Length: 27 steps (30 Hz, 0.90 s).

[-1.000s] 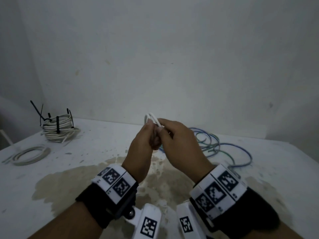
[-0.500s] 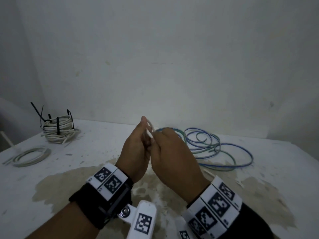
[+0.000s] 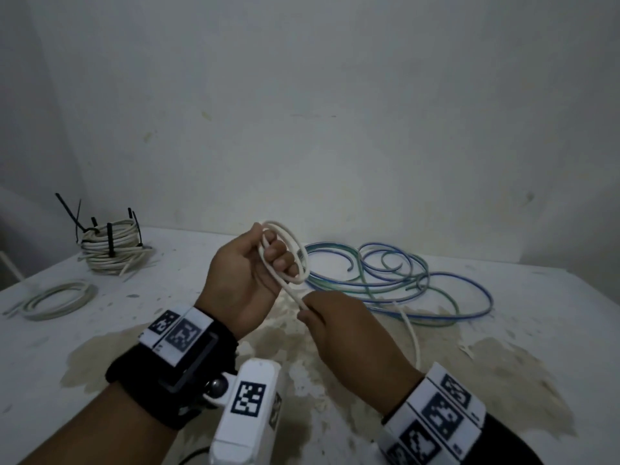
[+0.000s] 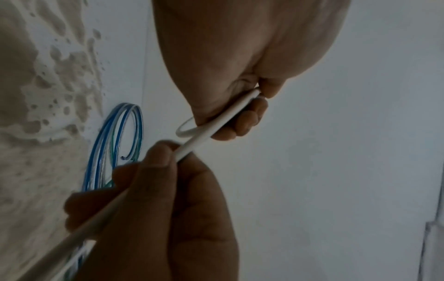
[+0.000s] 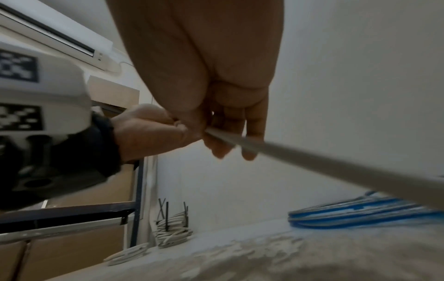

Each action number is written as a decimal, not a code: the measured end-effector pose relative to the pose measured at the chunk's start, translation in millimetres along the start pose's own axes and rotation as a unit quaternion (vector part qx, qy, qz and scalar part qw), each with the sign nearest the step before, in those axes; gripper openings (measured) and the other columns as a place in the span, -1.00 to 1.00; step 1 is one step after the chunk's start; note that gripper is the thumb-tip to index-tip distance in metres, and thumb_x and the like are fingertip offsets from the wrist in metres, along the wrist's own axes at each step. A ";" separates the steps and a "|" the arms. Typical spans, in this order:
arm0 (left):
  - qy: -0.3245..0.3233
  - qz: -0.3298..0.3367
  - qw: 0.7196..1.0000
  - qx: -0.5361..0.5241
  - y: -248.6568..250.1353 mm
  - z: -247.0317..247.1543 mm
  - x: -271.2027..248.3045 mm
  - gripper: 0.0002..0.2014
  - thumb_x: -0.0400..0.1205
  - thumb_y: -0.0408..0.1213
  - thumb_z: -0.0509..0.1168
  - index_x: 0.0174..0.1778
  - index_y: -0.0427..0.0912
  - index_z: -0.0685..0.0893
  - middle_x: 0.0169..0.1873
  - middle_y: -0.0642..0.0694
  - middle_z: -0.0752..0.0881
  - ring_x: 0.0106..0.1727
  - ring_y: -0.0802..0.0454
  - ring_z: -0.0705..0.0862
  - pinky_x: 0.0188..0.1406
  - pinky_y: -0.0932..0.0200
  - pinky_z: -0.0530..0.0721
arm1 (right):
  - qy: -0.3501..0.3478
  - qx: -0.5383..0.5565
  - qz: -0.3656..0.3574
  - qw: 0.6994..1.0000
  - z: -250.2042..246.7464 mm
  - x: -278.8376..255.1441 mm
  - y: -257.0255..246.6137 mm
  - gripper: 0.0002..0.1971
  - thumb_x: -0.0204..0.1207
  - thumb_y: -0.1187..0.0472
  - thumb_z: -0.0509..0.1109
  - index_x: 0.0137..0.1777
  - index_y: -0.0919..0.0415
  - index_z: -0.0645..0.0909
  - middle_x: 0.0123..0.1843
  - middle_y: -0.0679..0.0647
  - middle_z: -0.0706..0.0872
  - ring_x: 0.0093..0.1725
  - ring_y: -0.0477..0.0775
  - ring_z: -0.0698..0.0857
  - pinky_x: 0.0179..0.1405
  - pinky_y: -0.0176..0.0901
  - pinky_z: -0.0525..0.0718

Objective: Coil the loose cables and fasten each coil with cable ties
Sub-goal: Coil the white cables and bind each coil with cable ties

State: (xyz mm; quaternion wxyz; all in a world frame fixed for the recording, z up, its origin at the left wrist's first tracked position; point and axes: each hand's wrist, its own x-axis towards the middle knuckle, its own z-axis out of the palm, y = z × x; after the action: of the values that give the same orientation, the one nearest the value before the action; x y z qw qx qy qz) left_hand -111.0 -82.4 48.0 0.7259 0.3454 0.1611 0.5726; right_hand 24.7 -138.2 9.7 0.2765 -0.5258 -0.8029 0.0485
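Up above the table, the left hand curls its fingers through two small loops of white cable to keep their shape, while the right hand pinches the trailing length, seemingly feeding the next turn.

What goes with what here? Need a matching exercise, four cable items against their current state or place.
Things:
1. white cable
2. blue and green cables
3. tied bundle
4. flat grey coil

States:
A. stands at the far left of the table, bound with black cable ties
B. lies flat near the left edge, no tie visible on it
C. looped in the left hand, its free length pinched by the right hand
D. sprawls loose on the table behind the hands

Pairs: 1-C, 2-D, 3-A, 4-B
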 end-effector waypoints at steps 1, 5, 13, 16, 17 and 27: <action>-0.007 -0.011 1.000 0.003 -0.8 -0.8 -1.7 -0.66 0.74 -0.10 -0.02 -0.33 -0.13 0.39 -0.58 0.02 0.36 -0.56 0.09 0.35 -0.37 0.20 0.42 | -0.005 -0.017 -0.003 1.000 -3.2 0.5 3.0 -0.72 0.72 0.05 0.09 -0.28 -0.06 0.30 -0.32 -0.16 0.34 -0.35 -0.18 0.34 -0.34 -0.33 0.32; -0.011 -0.041 0.998 0.037 -2.8 0.5 -7.9 -0.68 0.71 -0.10 0.02 -0.32 -0.15 0.43 -0.63 0.06 0.26 -0.68 0.16 0.21 -0.63 0.28 0.29 | -0.026 -0.051 -0.002 0.998 -5.0 -6.3 7.2 -0.75 0.63 -0.12 0.20 -0.21 -0.04 0.52 -0.22 -0.11 0.44 -0.20 -0.10 0.49 -0.26 -0.28 0.37; -0.029 -0.057 0.950 0.304 -1.8 14.8 -16.5 -0.39 0.71 0.17 -0.11 -0.36 -0.21 0.58 -0.68 0.02 0.24 -0.65 0.13 0.11 -0.55 0.27 0.01 | 0.194 0.008 -0.121 0.973 -31.6 8.3 4.6 -0.53 0.56 0.08 0.16 0.46 0.17 0.49 0.37 0.03 0.58 0.37 -0.05 0.44 0.42 -0.31 0.32; -0.044 -0.041 0.928 0.368 -2.3 19.4 -19.1 -0.31 0.63 0.30 -0.19 -0.60 -0.15 0.41 -0.70 -0.02 0.27 -0.66 0.11 0.13 -0.57 0.29 0.03 | 0.136 -0.019 -0.152 0.979 -36.4 13.6 -2.2 -0.58 0.54 0.11 0.16 0.33 0.20 0.61 0.22 0.13 0.70 0.17 0.07 0.62 0.19 0.05 0.63; -0.049 -0.035 0.920 0.387 -1.7 20.3 -19.9 -0.30 0.59 0.33 -0.20 -0.60 -0.17 0.38 -0.71 -0.03 0.29 -0.67 0.10 0.14 -0.60 0.32 0.06 | 0.125 -0.024 -0.152 0.980 -37.7 14.0 -2.9 -0.60 0.55 0.11 0.15 0.28 0.21 0.64 0.11 0.13 0.72 0.03 0.11 0.67 0.00 0.06 0.68; -0.010 0.107 0.872 0.477 -6.6 15.2 -16.6 -0.40 0.74 0.09 -0.14 -0.34 -0.25 0.59 -0.64 -0.16 0.54 -0.53 -0.11 0.55 -0.42 0.12 0.58 | 0.284 0.003 -0.121 0.951 -44.1 9.8 7.9 -0.78 0.56 0.20 0.33 -0.05 0.32 0.76 -0.24 0.15 0.74 -0.25 0.06 0.67 -0.17 -0.29 0.50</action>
State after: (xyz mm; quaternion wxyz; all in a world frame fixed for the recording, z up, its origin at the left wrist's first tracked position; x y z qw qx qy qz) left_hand -101.6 -103.5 51.5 0.4090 0.6708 0.3693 0.4963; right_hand 50.0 -135.5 47.8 0.4984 -0.4161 -0.7486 -0.1343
